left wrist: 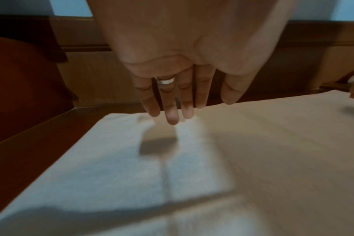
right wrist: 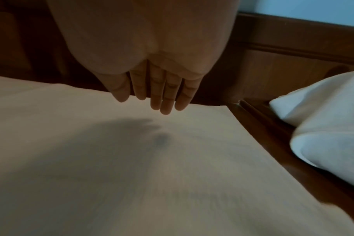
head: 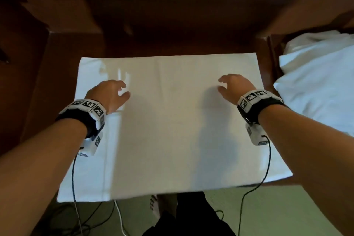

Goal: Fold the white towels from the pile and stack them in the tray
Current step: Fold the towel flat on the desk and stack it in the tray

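Observation:
A white towel (head: 172,124) lies spread flat on the wooden table (head: 47,74), its near edge hanging over the front. My left hand (head: 115,92) hovers just above the towel's far left part, fingers relaxed and holding nothing; a ring shows on one finger (left wrist: 165,80). My right hand (head: 229,86) hovers over the far right part, fingers loosely extended and empty. In the wrist views both sets of fingers (right wrist: 166,102) hang a little above the cloth (left wrist: 253,159) with shadows beneath. A pile of white towels (head: 316,78) lies to the right.
Dark wooden furniture (head: 153,15) rises behind the table. A wooden rail (right wrist: 273,127) separates the table from the pile (right wrist: 329,127). Cables (head: 95,216) trail on the floor below, beside my bare foot (head: 155,205).

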`<state>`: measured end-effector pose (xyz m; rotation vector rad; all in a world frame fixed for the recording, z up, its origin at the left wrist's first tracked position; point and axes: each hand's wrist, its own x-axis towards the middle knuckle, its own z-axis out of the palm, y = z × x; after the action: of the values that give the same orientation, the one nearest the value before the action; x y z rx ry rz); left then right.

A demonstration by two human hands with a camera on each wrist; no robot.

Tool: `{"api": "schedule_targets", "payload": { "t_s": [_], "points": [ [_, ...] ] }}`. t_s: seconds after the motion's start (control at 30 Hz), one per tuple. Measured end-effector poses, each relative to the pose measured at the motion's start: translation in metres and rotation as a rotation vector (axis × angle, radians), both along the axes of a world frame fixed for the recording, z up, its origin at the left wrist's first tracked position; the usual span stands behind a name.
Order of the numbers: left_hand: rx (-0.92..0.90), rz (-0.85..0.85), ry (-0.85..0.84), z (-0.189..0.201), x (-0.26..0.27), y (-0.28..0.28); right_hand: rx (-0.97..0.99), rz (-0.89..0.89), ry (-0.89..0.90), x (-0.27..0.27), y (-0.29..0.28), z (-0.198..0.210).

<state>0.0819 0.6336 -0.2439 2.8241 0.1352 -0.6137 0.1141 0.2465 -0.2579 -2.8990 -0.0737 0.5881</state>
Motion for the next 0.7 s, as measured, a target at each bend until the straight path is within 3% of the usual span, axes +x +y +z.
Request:
{"api": "schedule_targets", "payload": {
  "t_s": [0.1, 0.27, 0.43, 0.53, 0.7],
  "points": [
    [0.069, -0.024, -0.022, -0.017, 0.046, 0.006, 0.008, -0.001, -0.066, 0.044, -0.005, -0.017],
    [0.364, -0.202, 0.019, -0.055, 0.093, 0.026, -0.092, 0.069, -0.084, 0.085, -0.017, -0.05],
    [0.338, -0.172, -0.227, -0.078, 0.096, 0.021, -0.076, 0.041, -0.264, 0.083, -0.033, -0.069],
    [0.341, -0.199, -0.316, -0.065, 0.108, 0.008, -0.108, 0.039, -0.279, 0.093, -0.038, -0.066],
    [0.261, -0.21, -0.316, -0.024, 0.126, 0.011, -0.107, 0.043, -0.33, 0.105, -0.045, -0.029]
  ]
}}
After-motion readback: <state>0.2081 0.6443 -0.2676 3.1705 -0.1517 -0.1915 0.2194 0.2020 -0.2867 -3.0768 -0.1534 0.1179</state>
